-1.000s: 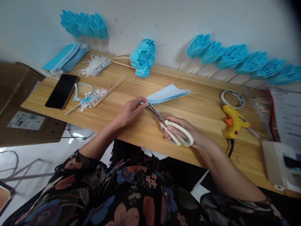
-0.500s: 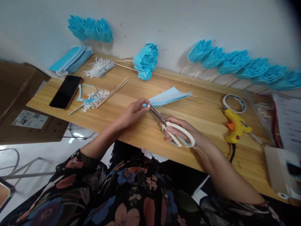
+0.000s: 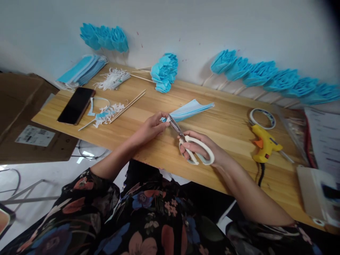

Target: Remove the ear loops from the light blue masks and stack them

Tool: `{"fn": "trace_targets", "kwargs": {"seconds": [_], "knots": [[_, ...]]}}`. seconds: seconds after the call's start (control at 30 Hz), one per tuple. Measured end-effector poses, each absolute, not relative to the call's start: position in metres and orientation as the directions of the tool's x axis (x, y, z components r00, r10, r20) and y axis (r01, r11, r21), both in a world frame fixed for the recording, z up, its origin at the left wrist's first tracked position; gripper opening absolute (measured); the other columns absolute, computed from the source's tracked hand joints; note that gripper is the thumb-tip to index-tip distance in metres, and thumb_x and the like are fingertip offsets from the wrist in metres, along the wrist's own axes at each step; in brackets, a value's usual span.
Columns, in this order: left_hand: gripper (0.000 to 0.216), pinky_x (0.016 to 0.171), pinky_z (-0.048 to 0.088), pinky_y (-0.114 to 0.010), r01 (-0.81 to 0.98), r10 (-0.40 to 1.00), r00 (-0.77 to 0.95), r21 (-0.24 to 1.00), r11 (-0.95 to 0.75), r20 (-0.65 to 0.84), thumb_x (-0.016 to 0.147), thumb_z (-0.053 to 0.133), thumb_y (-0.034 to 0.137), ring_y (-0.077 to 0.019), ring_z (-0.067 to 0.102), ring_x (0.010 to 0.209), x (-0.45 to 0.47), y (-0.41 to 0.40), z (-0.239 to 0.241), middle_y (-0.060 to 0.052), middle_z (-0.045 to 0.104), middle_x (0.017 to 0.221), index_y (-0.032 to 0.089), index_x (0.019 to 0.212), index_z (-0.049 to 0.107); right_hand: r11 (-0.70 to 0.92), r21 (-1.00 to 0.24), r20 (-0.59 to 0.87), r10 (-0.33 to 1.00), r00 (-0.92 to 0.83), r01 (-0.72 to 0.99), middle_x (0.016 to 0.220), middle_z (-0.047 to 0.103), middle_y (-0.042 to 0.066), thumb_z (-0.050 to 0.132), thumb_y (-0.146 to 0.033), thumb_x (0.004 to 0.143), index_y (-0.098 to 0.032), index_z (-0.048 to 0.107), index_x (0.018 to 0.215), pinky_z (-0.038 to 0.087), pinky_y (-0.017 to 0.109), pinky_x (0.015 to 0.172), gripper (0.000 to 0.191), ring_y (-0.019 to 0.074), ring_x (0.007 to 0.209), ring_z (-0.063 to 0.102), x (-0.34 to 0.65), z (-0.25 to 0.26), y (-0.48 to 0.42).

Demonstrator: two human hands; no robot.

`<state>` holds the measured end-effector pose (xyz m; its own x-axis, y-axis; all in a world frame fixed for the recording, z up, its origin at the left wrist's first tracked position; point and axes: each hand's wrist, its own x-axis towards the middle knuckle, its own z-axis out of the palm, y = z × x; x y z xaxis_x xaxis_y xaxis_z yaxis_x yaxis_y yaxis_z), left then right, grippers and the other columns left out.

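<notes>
My left hand (image 3: 156,124) pinches the near corner of a folded stack of light blue sheets (image 3: 191,109), which looks like face mask fabric. My right hand (image 3: 202,143) has its fingers through the white handles of a pair of scissors (image 3: 209,156). The scissor blades reach to the pinched corner, right beside my left fingertips. Whether the blades touch the fabric there I cannot tell. Left of my hands lie small white and blue scraps (image 3: 107,115) and two thin wooden sticks (image 3: 129,105).
Blue fabric flowers on sticks lean along the wall (image 3: 281,81), with more flowers (image 3: 164,72) on the table. A phone (image 3: 75,106), stacked masks (image 3: 82,70) and white strings (image 3: 113,78) lie left. At right are a tape roll (image 3: 271,124) and a yellow glue gun (image 3: 264,143).
The scissors and my right hand have shifted slightly left. The camera view has tilted a little. My left hand keeps its pinch on the sheets.
</notes>
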<state>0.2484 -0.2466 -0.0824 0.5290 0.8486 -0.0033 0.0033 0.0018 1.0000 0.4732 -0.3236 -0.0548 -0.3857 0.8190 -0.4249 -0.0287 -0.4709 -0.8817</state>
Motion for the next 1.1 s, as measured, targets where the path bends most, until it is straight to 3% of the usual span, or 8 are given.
{"fn": "trace_targets", "kwargs": {"seconds": [0.17, 0.3, 0.37, 0.5, 0.67, 0.8, 0.9, 1.1], "knots": [[0.033, 0.048, 0.023, -0.023, -0.006, 0.870, 0.492, 0.999, 0.047, -0.038, 0.092, 0.068, 0.043, -0.0073, 0.034, 0.047, 0.250, -0.246, -0.082, 0.011, 0.040, 0.056, 0.019, 0.108, 0.051, -0.443, -0.893, -0.392, 0.849, -0.354, -0.075, 0.071, 0.070, -0.002, 0.090, -0.057, 0.069, -0.019, 0.063, 0.110, 0.047, 0.020, 0.040, 0.062, 0.0098, 0.048, 0.060, 0.471, -0.058, -0.323], [0.051, 0.048, 0.024, -0.022, 0.025, 0.865, 0.501, 1.000, 0.006, -0.018, 0.095, 0.064, 0.035, -0.0087, 0.035, 0.047, 0.250, -0.244, -0.079, 0.011, 0.039, 0.055, 0.015, 0.138, 0.045, -0.440, -0.894, -0.388, 0.855, -0.343, -0.085, 0.070, 0.069, -0.002, 0.090, -0.060, 0.068, -0.019, 0.063, 0.109, 0.047, 0.020, 0.040, 0.064, 0.0090, 0.048, 0.059, 0.470, -0.059, -0.324], [0.052, 0.049, 0.024, -0.022, 0.042, 0.826, 0.564, 0.999, -0.024, -0.004, 0.095, 0.062, 0.033, -0.0088, 0.035, 0.049, 0.249, -0.242, -0.077, 0.010, 0.039, 0.057, 0.015, 0.142, 0.047, -0.442, -0.893, -0.388, 0.853, -0.349, -0.087, 0.069, 0.069, -0.003, 0.091, -0.060, 0.067, -0.019, 0.063, 0.108, 0.047, 0.020, 0.040, 0.065, 0.0092, 0.048, 0.059, 0.470, -0.059, -0.324], [0.025, 0.053, 0.027, -0.023, 0.147, 0.751, 0.660, 0.977, -0.152, 0.018, 0.098, 0.056, 0.034, -0.0092, 0.037, 0.055, 0.250, -0.236, -0.069, 0.005, 0.043, 0.063, 0.015, 0.111, 0.066, -0.430, -0.898, -0.374, 0.859, -0.350, -0.094, 0.069, 0.068, -0.003, 0.090, -0.060, 0.068, -0.020, 0.063, 0.108, 0.044, 0.020, 0.040, 0.064, 0.0090, 0.048, 0.058, 0.471, -0.059, -0.325], [0.031, 0.058, 0.029, -0.025, 0.386, 0.800, 0.598, 0.860, -0.333, 0.042, 0.101, 0.046, 0.035, -0.0107, 0.039, 0.059, 0.258, -0.230, -0.054, 0.004, 0.041, 0.062, 0.017, 0.079, 0.058, -0.380, -0.921, -0.338, 0.891, -0.302, -0.091, 0.071, 0.068, -0.003, 0.089, -0.059, 0.069, -0.020, 0.063, 0.111, 0.043, 0.021, 0.042, 0.063, 0.0084, 0.049, 0.057, 0.474, -0.058, -0.322], [0.030, 0.060, 0.026, -0.028, 0.617, 0.828, 0.538, 0.598, -0.512, 0.154, 0.102, 0.046, 0.033, -0.0139, 0.042, 0.062, 0.269, -0.228, -0.047, -0.001, 0.051, 0.067, 0.019, 0.077, 0.054, -0.306, -0.947, -0.277, 0.931, -0.239, -0.094, 0.073, 0.067, -0.003, 0.089, -0.057, 0.071, -0.020, 0.064, 0.106, 0.041, 0.021, 0.045, 0.057, 0.0069, 0.051, 0.055, 0.476, -0.055, -0.321], [0.031, 0.060, 0.019, -0.031, 0.677, 0.819, 0.526, 0.470, -0.567, 0.231, 0.103, 0.046, 0.035, -0.0153, 0.036, 0.058, 0.277, -0.226, -0.048, -0.003, 0.051, 0.066, 0.020, 0.077, 0.055, -0.292, -0.948, -0.261, 0.939, -0.223, -0.122, 0.074, 0.067, -0.002, 0.088, -0.058, 0.072, -0.020, 0.063, 0.105, 0.039, 0.022, 0.044, 0.056, 0.0071, 0.052, 0.055, 0.477, -0.054, -0.320], [0.027, 0.061, 0.020, -0.030, 0.603, 0.810, 0.534, 0.561, -0.566, 0.244, 0.102, 0.051, 0.032, -0.0168, 0.039, 0.059, 0.287, -0.220, -0.064, -0.003, 0.052, 0.067, 0.021, 0.078, 0.059, -0.305, -0.946, -0.278, 0.939, -0.204, -0.114, 0.072, 0.066, -0.002, 0.087, -0.064, 0.072, -0.022, 0.060, 0.102, 0.040, 0.022, 0.043, 0.058, 0.0083, 0.052, 0.054, 0.478, -0.055, -0.313]]}}
